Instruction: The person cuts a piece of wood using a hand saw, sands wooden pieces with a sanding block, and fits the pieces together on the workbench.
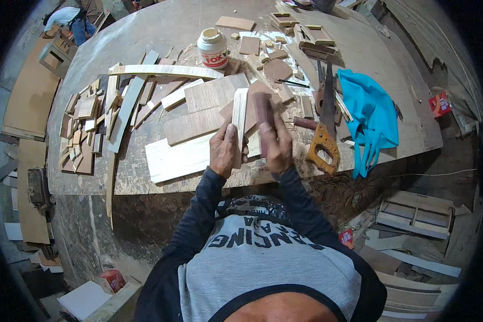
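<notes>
We see matt cloth (366, 102) near the front edge of the table (413, 126), a smooth plastic jar (213, 49), a matt wooden strip (240, 110).

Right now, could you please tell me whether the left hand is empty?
No, the left hand grips a narrow, pale strip of wood.

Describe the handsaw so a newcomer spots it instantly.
On the big worktable, look at the near edge, just right of the person's right hand. The handsaw lies between that hand and the bright blue cloth, blade pointing to the far side. Its yellow-orange handle with a hole through it sets it apart from the plain wood scraps around it.
</notes>
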`<state>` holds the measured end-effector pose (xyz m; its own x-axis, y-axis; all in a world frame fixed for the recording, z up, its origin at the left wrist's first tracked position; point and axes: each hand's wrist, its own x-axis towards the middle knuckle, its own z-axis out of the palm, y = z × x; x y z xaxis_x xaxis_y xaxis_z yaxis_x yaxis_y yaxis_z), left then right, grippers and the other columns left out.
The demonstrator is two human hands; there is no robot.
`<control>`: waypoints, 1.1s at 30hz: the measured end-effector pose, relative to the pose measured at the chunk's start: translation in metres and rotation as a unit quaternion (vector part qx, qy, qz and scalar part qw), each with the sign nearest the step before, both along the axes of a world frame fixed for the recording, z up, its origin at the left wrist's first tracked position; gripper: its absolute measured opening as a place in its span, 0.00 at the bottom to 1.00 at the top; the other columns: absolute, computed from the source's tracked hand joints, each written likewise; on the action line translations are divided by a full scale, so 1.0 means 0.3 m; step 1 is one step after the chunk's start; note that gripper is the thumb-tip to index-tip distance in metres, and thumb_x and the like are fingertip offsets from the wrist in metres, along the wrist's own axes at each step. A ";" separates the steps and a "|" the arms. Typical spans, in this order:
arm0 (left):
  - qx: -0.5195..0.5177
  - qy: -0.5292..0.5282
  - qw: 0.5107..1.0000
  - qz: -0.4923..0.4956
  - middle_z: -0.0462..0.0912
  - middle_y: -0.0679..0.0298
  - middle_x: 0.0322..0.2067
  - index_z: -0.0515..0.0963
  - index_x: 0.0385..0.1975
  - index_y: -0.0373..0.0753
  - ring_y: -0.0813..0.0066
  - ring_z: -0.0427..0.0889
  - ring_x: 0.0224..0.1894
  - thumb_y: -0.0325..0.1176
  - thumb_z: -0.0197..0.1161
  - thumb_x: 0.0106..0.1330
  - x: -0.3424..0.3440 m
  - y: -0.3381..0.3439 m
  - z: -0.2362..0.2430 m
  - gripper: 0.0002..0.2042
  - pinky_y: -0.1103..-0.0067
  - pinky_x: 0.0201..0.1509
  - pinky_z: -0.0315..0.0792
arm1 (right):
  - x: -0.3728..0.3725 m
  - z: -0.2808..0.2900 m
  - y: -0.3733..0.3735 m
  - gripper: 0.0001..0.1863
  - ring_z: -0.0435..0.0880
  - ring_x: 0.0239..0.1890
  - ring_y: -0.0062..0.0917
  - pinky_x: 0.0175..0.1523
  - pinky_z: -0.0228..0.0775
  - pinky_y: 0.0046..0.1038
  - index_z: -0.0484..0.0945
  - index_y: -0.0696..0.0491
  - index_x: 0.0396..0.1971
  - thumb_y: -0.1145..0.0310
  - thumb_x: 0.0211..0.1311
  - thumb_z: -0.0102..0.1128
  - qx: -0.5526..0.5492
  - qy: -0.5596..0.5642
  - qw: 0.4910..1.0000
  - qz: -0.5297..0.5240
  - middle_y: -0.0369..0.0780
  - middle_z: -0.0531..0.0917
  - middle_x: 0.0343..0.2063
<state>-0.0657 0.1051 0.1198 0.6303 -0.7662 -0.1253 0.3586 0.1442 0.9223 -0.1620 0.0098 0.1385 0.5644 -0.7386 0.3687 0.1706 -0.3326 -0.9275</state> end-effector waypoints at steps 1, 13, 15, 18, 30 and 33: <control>-0.013 -0.029 0.999 0.019 0.75 0.66 0.24 0.63 0.62 0.39 0.84 0.72 0.18 0.39 0.46 0.72 0.013 -0.007 -0.055 0.21 0.85 0.16 0.69 | -0.009 0.014 0.032 0.31 0.75 0.47 0.37 0.50 0.69 0.34 0.60 0.57 0.63 0.60 0.62 0.53 -0.022 0.046 0.998 0.031 0.50 0.71 0.49; -0.012 0.061 0.998 -0.017 0.80 0.61 0.36 0.75 0.45 0.32 0.78 0.79 0.34 0.38 0.51 0.70 0.026 0.035 -0.070 0.15 0.84 0.35 0.73 | 0.043 -0.024 0.016 0.32 0.74 0.45 0.42 0.48 0.69 0.35 0.65 0.54 0.61 0.62 0.54 0.56 -0.149 0.111 0.982 -0.019 0.52 0.70 0.44; 0.013 0.106 0.993 -0.042 0.80 0.65 0.30 0.76 0.41 0.32 0.78 0.77 0.28 0.37 0.51 0.70 0.020 0.032 -0.058 0.14 0.84 0.31 0.72 | 0.066 0.012 -0.049 0.32 0.76 0.50 0.45 0.51 0.71 0.36 0.67 0.55 0.59 0.60 0.52 0.60 -0.142 0.141 0.980 -0.004 0.54 0.72 0.51; 0.013 0.217 0.976 0.029 0.81 0.66 0.29 0.77 0.40 0.33 0.79 0.77 0.28 0.36 0.49 0.70 0.049 0.002 -0.005 0.13 0.83 0.31 0.72 | 0.009 -0.040 0.049 0.33 0.75 0.51 0.46 0.53 0.70 0.35 0.65 0.53 0.61 0.59 0.54 0.59 -0.247 0.126 0.959 0.064 0.55 0.69 0.53; -0.057 0.115 0.991 0.044 0.79 0.67 0.31 0.77 0.40 0.29 0.82 0.75 0.30 0.34 0.52 0.70 0.055 -0.072 -0.021 0.13 0.85 0.33 0.69 | 0.038 0.020 -0.028 0.31 0.73 0.50 0.32 0.57 0.63 0.32 0.58 0.52 0.65 0.62 0.61 0.51 0.071 0.059 0.991 0.092 0.48 0.71 0.53; -0.042 0.152 0.981 0.117 0.78 0.67 0.27 0.78 0.32 0.31 0.81 0.74 0.27 0.34 0.52 0.68 0.160 -0.107 -0.103 0.12 0.81 0.29 0.70 | -0.004 -0.019 0.097 0.34 0.67 0.59 0.44 0.62 0.57 0.38 0.60 0.51 0.65 0.62 0.57 0.54 -0.142 0.127 0.980 0.059 0.54 0.69 0.53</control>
